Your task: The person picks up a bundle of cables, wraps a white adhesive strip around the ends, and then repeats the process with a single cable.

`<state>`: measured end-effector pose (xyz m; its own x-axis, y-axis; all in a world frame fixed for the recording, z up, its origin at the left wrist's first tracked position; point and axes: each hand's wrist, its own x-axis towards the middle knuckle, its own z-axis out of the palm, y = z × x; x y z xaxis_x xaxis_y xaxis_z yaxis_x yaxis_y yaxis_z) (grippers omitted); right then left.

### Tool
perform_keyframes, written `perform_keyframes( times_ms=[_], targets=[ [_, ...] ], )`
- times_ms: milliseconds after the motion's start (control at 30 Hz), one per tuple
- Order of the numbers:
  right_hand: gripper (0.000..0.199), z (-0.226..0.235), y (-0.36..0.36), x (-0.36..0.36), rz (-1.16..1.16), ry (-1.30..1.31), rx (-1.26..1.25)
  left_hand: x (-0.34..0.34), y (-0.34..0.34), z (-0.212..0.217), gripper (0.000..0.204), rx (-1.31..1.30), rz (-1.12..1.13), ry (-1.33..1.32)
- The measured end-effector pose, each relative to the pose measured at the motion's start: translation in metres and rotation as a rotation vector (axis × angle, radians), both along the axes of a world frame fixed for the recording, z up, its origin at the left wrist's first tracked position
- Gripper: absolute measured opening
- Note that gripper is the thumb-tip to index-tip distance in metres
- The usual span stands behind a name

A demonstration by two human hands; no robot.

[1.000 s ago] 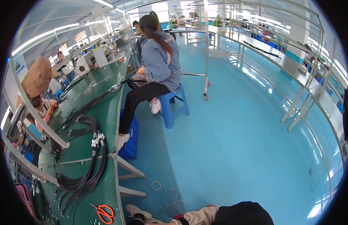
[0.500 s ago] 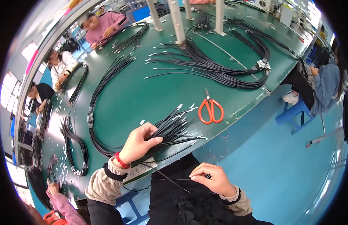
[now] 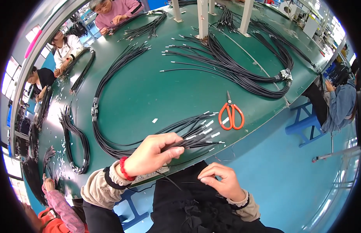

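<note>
My left hand is closed around a bundle of black cables at the near edge of the green table. Their ends, several with white tips, stick out to the right of the thumb. Behind the hand the bundle curves away to the left. One thin black cable hangs from under this hand over my lap. Beyond the table edge, above my lap, my right hand has thumb and fingertips pinched together. What they pinch is too small to make out. Scissors with red-orange handles lie right of the cable ends.
Curved cable bundles lie at the far right and left of the green table. White posts rise from its far part. Several people handle cables along the left side; another sits at right by a blue stool.
My left hand has gathered the cable ends closer together, and more of them reach out past its fingers. My right hand stays pinched in nearly the same place. The whole view has shifted slightly.
</note>
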<state>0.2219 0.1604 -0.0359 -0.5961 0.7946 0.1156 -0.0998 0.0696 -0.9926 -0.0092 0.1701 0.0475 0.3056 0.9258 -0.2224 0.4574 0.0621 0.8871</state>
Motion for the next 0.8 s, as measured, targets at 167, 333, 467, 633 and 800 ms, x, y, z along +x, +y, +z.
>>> perform_keyframes(
  times_ms=[167, 333, 467, 633, 800],
  targets=[
    [0.013, 0.009, 0.007, -0.008, -0.059, 0.182, -0.148, 0.006, -0.017, 0.007, 0.01, -0.046, 0.148, -0.201],
    [0.025, 0.025, 0.009, -0.021, -0.222, 0.361, -0.189, 0.008, -0.038, 0.0, 0.011, 0.065, 0.182, -0.294],
    [0.028, 0.03, 0.009, -0.031, -0.183, 0.582, -0.112, 0.01, -0.057, -0.002, 0.012, 0.058, 0.272, -0.369],
    [0.029, 0.039, 0.003, -0.038, -0.201, 0.513, -0.075, 0.009, -0.072, -0.007, 0.013, 0.037, 0.299, -0.389],
    [0.017, 0.039, -0.004, -0.048, -0.199, 0.409, 0.091, 0.008, -0.078, -0.003, 0.013, 0.116, 0.382, -0.421]
  ],
)
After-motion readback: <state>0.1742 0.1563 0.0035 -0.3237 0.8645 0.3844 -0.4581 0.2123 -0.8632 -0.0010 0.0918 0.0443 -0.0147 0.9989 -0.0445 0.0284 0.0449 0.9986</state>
